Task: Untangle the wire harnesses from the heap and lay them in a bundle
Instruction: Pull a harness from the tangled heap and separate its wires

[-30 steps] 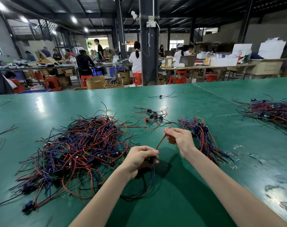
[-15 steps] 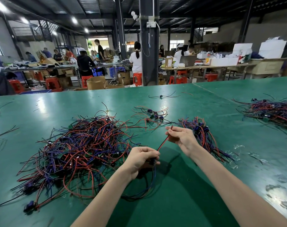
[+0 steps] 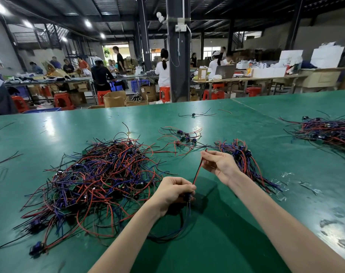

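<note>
Red, blue and black wire piles: we count four, nine to two o'clock.
Bare hands: two.

The green counter carries bits of clear plastic scrap near its right edge. Past its far edge stands a dark pillar with a socket box fixed on it. Behind that lie red stools, open cardboard boxes and blue crates on the floor. Work tables hold a laptop and white boxes – people stand or sit along them, one in a white top near the pillar – under bright ceiling lights
</note>
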